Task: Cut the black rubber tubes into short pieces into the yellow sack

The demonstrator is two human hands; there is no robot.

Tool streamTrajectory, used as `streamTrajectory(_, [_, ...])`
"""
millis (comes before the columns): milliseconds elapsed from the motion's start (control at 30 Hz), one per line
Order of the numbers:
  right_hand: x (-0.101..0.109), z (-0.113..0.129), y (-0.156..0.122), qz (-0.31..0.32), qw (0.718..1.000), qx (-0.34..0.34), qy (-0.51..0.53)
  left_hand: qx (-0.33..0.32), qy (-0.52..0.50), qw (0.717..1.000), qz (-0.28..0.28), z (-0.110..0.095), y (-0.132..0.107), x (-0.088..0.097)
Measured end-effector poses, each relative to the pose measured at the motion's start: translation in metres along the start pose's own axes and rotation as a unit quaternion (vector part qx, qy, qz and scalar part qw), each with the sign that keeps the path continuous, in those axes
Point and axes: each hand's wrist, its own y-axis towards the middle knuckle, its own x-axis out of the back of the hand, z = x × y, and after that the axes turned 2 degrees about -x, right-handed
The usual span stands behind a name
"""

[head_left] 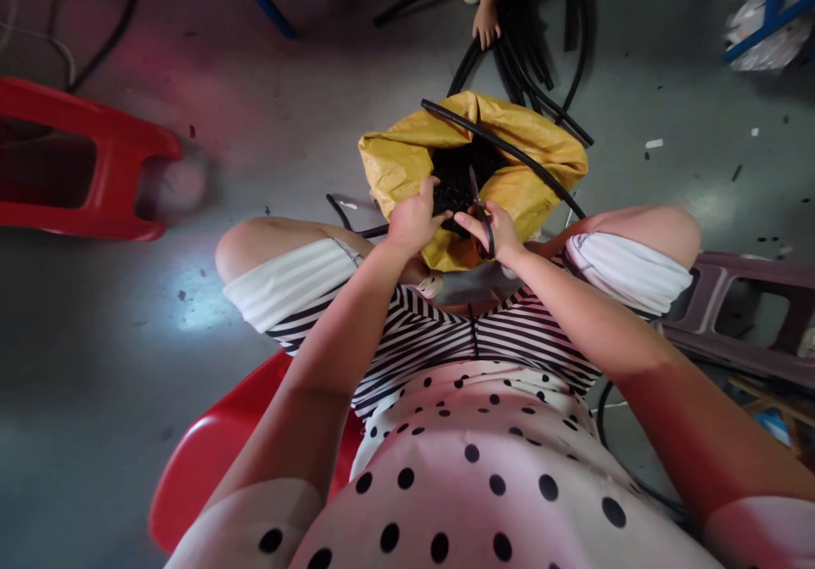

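Note:
I sit on a red chair [210, 459] with a yellow sack [401, 161] standing open on the floor between my knees. The sack holds a dark mass of short black pieces [455, 174]. My left hand [413, 216] grips a black tube [446, 212] at the sack's near rim. My right hand [500, 229] holds black-handled scissors [479, 208], blades pointing up over the sack's mouth, right beside the left hand. A long black corrugated tube [503, 149] lies across the sack's top and runs down to the right.
Another person's hand [487, 24] reaches into a pile of long black tubes [541, 42] on the grey floor beyond the sack. A red plastic stool [82, 161] lies at the left, a grey-purple stool [744, 306] at the right. Small black scraps dot the floor.

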Motion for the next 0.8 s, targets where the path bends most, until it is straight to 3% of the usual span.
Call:
streamTrajectory(133, [-0.001,0.01,-0.004,0.042,0.999,0.018,-0.012,-0.054,0.041,0.994,0.087,-0.014,-0.01,0.0])
streamTrajectory(233, [0.004,0.011,-0.001,0.02,1.0,-0.016,-0.002,-0.097,-0.018,0.989,0.114,-0.008,-0.006,-0.002])
streamTrajectory(333, [0.011,0.004,0.007,-0.033,0.999,-0.039,0.016,-0.123,-0.083,0.986,0.072,0.011,0.005,0.001])
streamTrajectory(433, [0.012,-0.005,0.01,-0.048,0.999,-0.015,-0.007,-0.101,-0.068,0.992,0.005,0.027,0.014,0.009])
streamTrajectory(633, [0.0,-0.011,-0.004,0.04,0.994,-0.007,-0.098,-0.055,-0.038,0.997,-0.045,0.031,0.013,0.023])
streamTrajectory(800, [-0.001,-0.007,-0.009,0.057,0.994,-0.022,-0.094,-0.072,-0.037,0.995,-0.055,0.026,0.01,0.02])
